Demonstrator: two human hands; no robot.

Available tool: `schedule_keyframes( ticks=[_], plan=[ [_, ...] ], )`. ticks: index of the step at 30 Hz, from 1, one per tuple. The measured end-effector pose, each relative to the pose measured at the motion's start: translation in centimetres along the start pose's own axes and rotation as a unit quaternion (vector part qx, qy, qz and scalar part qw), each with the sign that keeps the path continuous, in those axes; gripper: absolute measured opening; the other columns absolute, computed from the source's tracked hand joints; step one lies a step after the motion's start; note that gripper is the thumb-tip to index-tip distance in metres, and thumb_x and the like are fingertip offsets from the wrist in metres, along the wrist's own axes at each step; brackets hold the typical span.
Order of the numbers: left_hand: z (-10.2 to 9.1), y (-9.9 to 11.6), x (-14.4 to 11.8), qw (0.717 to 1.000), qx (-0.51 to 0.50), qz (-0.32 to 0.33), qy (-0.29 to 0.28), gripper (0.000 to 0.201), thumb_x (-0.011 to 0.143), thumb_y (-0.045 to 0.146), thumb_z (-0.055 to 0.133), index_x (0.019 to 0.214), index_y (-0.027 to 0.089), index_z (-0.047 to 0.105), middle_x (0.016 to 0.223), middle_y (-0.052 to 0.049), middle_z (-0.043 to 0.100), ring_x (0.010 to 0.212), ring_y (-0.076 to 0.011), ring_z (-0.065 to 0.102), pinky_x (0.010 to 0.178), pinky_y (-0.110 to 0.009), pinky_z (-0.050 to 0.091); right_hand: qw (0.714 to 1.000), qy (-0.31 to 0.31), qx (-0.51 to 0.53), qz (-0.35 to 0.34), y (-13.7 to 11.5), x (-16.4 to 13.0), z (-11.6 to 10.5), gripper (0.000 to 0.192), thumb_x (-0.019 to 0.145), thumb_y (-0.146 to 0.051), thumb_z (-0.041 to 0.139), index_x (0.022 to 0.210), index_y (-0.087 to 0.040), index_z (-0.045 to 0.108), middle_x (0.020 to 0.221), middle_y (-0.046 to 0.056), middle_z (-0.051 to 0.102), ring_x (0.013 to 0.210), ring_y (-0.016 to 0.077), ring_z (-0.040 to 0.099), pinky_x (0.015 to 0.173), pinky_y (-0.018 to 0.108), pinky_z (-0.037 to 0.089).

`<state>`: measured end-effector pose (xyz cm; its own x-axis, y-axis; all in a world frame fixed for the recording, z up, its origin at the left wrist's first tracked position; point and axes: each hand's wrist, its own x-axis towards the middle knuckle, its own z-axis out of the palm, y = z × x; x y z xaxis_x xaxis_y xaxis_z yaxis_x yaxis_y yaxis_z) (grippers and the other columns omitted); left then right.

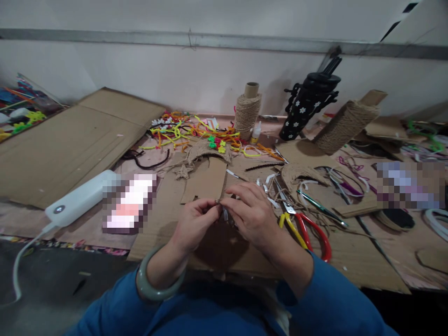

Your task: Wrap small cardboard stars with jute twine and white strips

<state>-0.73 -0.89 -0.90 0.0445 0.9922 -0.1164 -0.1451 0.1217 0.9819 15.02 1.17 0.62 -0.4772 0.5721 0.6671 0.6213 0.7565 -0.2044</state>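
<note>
My left hand point(196, 223) and my right hand point(252, 215) meet over the cardboard, fingertips pinched together. Between them is something small that the fingers mostly hide; a pale sliver shows below. Just beyond lies a twine-wrapped crescent point(201, 151) with green, red and yellow pipe-cleaner flowers point(217, 143), beside a small twine star point(181, 172) and a strip of cardboard point(206, 179). Right of my right hand rest scissors point(290, 210) with red and yellow handles, a green crochet hook point(322, 208) and a second twine-wrapped crescent point(297, 175).
Two twine spools point(248, 114) point(346, 126) and a black flowered holder point(303, 107) stand along the wall. A glue bottle point(256, 134) is near loose pipe cleaners point(175, 133). On the left lie a large cardboard sheet point(77, 135), a white corded device point(80, 198) and a blurred phone point(131, 203).
</note>
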Motion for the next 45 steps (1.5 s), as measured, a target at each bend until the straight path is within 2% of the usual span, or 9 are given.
schedule_keyframes(
  ticks=[6, 16, 20, 24, 31, 36, 45],
  plan=[
    [-0.03, -0.12, 0.03, 1.000, -0.013, -0.009, -0.005, 0.014, 0.070, 0.025, 0.067, 0.061, 0.014, 0.066, 0.056, 0.001, 0.056, 0.055, -0.0093, 0.048, 0.054, -0.021, 0.038, 1.000, 0.010, 0.008, -0.008, 0.04, 0.03, -0.04, 0.018, 0.088, -0.017, 0.051, 0.086, -0.020, 0.069, 0.095, 0.007, 0.069, 0.093, 0.0204, 0.057, 0.086, 0.037, 0.045],
    [0.01, -0.17, 0.06, 1.000, -0.012, -0.010, -0.003, 0.014, 0.070, 0.028, 0.068, 0.065, 0.015, 0.069, 0.059, 0.000, 0.060, 0.056, -0.0095, 0.049, 0.055, -0.021, 0.039, 0.999, 0.024, 0.028, 0.020, -0.07, 0.12, -0.15, 0.016, 0.088, -0.018, 0.051, 0.080, -0.020, 0.065, 0.093, 0.008, 0.068, 0.092, 0.0197, 0.059, 0.085, 0.036, 0.046],
    [0.03, -0.06, -0.09, 1.000, 0.000, 0.012, 0.004, 0.012, 0.072, 0.027, 0.068, 0.072, 0.016, 0.073, 0.065, -0.001, 0.065, 0.060, -0.0106, 0.053, 0.057, -0.021, 0.041, 0.997, 0.049, 0.027, 0.048, -0.34, 0.08, 0.01, 0.012, 0.085, -0.018, 0.056, 0.075, -0.018, 0.063, 0.081, 0.007, 0.065, 0.082, 0.0197, 0.057, 0.077, 0.034, 0.048],
    [-0.06, -0.16, -0.24, 0.997, 0.043, 0.051, 0.033, 0.013, 0.072, 0.026, 0.068, 0.078, 0.017, 0.075, 0.070, -0.002, 0.070, 0.063, -0.0123, 0.056, 0.060, -0.022, 0.044, 0.997, 0.036, 0.041, 0.060, -0.61, 0.04, 0.29, 0.010, 0.084, -0.019, 0.057, 0.075, -0.019, 0.062, 0.075, 0.005, 0.063, 0.075, 0.0183, 0.057, 0.070, 0.032, 0.047],
    [-0.02, -0.11, -0.73, 0.972, 0.164, 0.152, 0.070, 0.014, 0.074, 0.019, 0.065, 0.083, 0.018, 0.075, 0.074, -0.004, 0.073, 0.064, -0.0137, 0.062, 0.061, -0.023, 0.047, 0.994, 0.032, 0.068, 0.079, -0.71, 0.05, 0.48, 0.011, 0.085, -0.019, 0.056, 0.074, -0.019, 0.060, 0.075, 0.005, 0.063, 0.078, 0.0187, 0.058, 0.071, 0.031, 0.047],
    [0.05, -0.05, -0.71, 0.953, 0.211, 0.199, 0.086, 0.012, 0.075, 0.020, 0.063, 0.080, 0.016, 0.074, 0.075, -0.005, 0.074, 0.067, -0.0147, 0.065, 0.063, -0.024, 0.050, 0.994, 0.035, 0.071, 0.074, -0.64, -0.04, 0.70, 0.011, 0.085, -0.017, 0.055, 0.075, -0.019, 0.058, 0.074, 0.004, 0.063, 0.076, 0.0182, 0.057, 0.070, 0.031, 0.046],
    [0.20, -0.32, -0.54, 0.937, 0.238, 0.239, 0.092, 0.012, 0.076, 0.019, 0.061, 0.079, 0.015, 0.072, 0.074, -0.006, 0.074, 0.065, -0.0142, 0.066, 0.060, -0.023, 0.051, 0.994, 0.040, 0.075, 0.074, -0.65, 0.03, 0.67, 0.011, 0.083, -0.014, 0.053, 0.074, -0.021, 0.056, 0.072, 0.004, 0.063, 0.074, 0.0182, 0.057, 0.068, 0.032, 0.046]
  ],
)
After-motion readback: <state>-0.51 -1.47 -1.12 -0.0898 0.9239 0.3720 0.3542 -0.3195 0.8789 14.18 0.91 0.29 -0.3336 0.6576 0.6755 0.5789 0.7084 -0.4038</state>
